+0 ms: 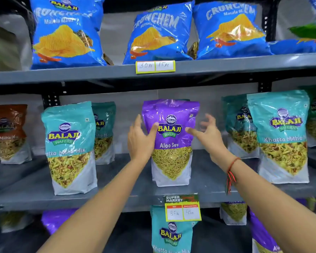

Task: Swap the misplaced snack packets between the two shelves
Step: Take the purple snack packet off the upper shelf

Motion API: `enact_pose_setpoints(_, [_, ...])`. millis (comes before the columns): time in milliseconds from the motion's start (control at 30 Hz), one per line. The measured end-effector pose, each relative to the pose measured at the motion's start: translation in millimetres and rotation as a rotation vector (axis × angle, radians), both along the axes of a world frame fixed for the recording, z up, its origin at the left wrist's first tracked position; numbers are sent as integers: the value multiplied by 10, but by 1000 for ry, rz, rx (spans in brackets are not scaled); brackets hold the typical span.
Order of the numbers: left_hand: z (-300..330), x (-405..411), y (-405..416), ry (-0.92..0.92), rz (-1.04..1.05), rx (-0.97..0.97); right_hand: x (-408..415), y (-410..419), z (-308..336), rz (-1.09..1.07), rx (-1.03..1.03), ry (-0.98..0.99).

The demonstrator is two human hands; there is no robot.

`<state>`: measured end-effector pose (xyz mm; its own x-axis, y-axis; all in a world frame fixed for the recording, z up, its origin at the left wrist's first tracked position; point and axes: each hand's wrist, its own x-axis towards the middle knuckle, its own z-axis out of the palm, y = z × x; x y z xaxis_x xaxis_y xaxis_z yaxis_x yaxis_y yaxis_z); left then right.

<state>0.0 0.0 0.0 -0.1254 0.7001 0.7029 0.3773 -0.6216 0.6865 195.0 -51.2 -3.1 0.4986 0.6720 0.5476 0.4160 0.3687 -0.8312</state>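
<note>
On middle shelf [208,190], purple "Balaji Wafers Aloo Sev" packet [171,141], spread hands flanking

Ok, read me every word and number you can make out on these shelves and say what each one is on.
"BALAJI WAFERS", "Aloo Sev": purple packet between left hand and right hand.
"BALAJI WAFERS", "Khatta Mitha Mix": teal packet.
"CRUNCHEM", "Masala Masti": blue chip bag.
"30 Rs", "15 Rs": upper price tag, handwritten.
"SUPER MARKET", "85 Rs", "43 Rs": lower price tag; its small headings are too blurred.
</note>
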Motion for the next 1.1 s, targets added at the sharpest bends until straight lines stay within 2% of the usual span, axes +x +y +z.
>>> enact_pose_setpoints(100, [-123,-20,126,-137,-125,-105,11,111,-169,217,-118,118])
enact_pose_setpoints(200, [-189,-63,210,-252,-194,-191,38,191,-292,170,-132,166])
enact_pose_setpoints(333, [-199,-101,276,-275,-172,-202,10,199,-279,103,-107,206])
enact_pose_setpoints(567, [-124,-300,-10,-349,-69,-81,-289,-111,-151,101,-12,140])
enact_pose_setpoints(767, [-186,-698,-540,-576,-112,80,-794,-565,-121,309,110,214])
enact_pose_setpoints(900, [-547,-1074,-808,-646,-135,104,-1143,-799,-422,472,88,285])
enact_pose_setpoints(1100, [-1606,-1602,-1026,-531,0,-25,-1529,-947,-1350,587,-72,273])
